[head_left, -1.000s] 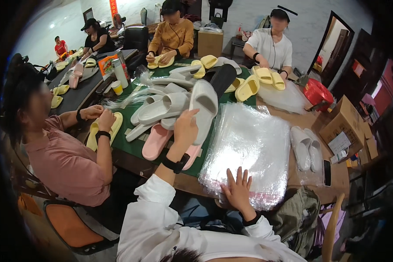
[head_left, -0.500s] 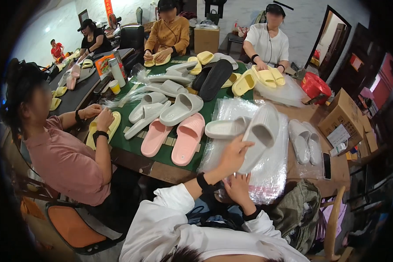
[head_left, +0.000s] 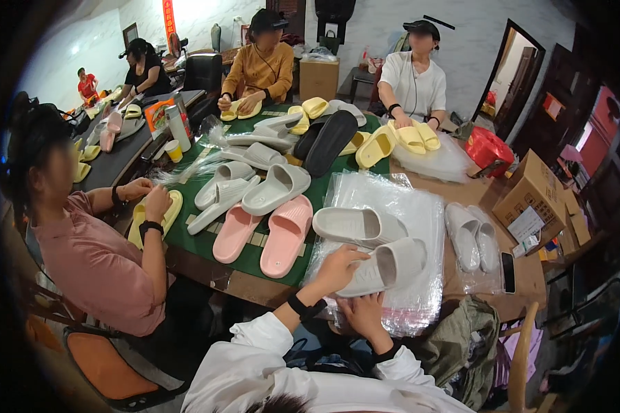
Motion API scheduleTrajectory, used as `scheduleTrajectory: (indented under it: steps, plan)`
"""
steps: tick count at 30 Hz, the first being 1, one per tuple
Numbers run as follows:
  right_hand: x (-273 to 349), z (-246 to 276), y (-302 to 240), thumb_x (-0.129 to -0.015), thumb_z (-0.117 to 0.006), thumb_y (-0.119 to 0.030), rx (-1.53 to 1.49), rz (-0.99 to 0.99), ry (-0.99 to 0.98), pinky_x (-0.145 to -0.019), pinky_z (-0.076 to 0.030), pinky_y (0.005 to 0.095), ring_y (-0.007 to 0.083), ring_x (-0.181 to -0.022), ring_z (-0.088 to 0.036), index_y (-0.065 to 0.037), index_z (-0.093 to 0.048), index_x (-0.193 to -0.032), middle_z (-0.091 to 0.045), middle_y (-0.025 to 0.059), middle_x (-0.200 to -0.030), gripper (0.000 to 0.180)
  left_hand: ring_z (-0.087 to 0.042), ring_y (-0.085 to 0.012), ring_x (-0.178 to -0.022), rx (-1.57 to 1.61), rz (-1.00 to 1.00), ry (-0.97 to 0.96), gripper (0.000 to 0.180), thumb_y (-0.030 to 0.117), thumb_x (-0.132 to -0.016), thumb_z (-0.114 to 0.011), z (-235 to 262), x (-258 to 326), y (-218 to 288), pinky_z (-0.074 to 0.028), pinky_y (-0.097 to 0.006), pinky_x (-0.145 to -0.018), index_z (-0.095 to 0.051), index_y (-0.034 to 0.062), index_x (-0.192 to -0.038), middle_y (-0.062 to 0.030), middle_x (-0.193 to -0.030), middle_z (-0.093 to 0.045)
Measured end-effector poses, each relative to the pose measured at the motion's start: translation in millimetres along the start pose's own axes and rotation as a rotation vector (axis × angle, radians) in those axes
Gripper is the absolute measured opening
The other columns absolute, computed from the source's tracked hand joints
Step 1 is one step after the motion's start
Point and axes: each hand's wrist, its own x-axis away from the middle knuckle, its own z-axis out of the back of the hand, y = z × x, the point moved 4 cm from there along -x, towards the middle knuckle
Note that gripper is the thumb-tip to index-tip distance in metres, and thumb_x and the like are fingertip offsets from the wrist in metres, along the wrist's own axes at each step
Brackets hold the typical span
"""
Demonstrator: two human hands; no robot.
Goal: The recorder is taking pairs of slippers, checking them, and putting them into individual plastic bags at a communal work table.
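Two grey slide sandals lie side by side on a stack of clear plastic bags (head_left: 420,303) in front of me. My left hand (head_left: 339,270) is at the heel end of the nearer grey slide (head_left: 406,260), fingers closed at its edge. The farther grey slide (head_left: 351,224) lies just beyond it, with no hand on it. Close to the stack's near edge, my right hand (head_left: 365,313) rests by the side of the nearer slide, fingers apart and nothing seen held. Pink slides (head_left: 287,237) stand left of the stack.
Grey slides (head_left: 277,189) and a black slide (head_left: 332,138) crowd the green mat (head_left: 186,234). A bagged grey pair (head_left: 465,234), a phone (head_left: 508,273) and a cardboard box (head_left: 530,193) are on the right. Co-workers handle yellow slides at left and across the table.
My left hand has lowered the upright-tilted grey slide onto the bag stack, beside the other one. My right hand stays near the stack's edge. The view has shifted slightly.
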Motion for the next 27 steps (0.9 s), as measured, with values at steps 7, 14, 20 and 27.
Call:
scheduleTrajectory:
  steps: [7,14,20,27]
  plan:
    - [2,60,1,-0.089,-0.054,-0.044,-0.313,0.059,-0.432,-0.106,-0.023,0.0540,0.0396,-0.123,-0.041,-0.009,-0.061,-0.118,-0.047,0.0209,-0.132,0.046,-0.049,-0.0322,-0.115,-0.281,0.006,-0.072,0.046,0.014,-0.087,-0.051,-27,15,-39,-0.038,-0.046,-0.095,-0.051,0.0256,-0.131,-0.0148,-0.128,-0.050]
    - [-19,107,-4,-0.090,-0.058,-0.021,-0.824,-0.159,-0.441,-0.081,-0.047,0.0288,0.0210,-0.084,-0.062,-0.006,-0.056,-0.124,-0.065,0.0117,-0.088,0.036,-0.045,-0.0324,-0.118,-0.495,-0.057,-0.097,0.057,0.014,-0.078,-0.061,-26,25,-26,-0.036,-0.045,-0.097,-0.047,0.0185,-0.133,-0.0154,-0.133,-0.044]
    - [-46,38,37,-0.089,-0.059,-0.014,-0.866,-0.150,0.066,-0.095,-0.040,0.0332,0.0259,-0.111,-0.051,-0.004,-0.053,-0.124,-0.052,0.0152,-0.122,0.037,-0.044,-0.0327,-0.119,-0.515,-0.049,-0.096,0.057,0.013,-0.074,-0.062,-36,24,-28,-0.036,-0.044,-0.098,-0.048,0.0108,-0.129,-0.0170,-0.135,-0.042]
    - [-38,28,-2,-0.089,-0.053,-0.017,-0.228,0.040,0.119,-0.102,-0.031,0.0473,0.0390,-0.121,-0.040,-0.002,-0.049,-0.126,-0.048,0.0188,-0.128,0.041,-0.041,-0.0297,-0.122,-0.581,-0.083,-0.035,0.046,0.017,-0.081,-0.052,-38,32,-28,-0.034,-0.041,-0.100,-0.050,0.0039,-0.125,-0.0157,-0.137,-0.041]
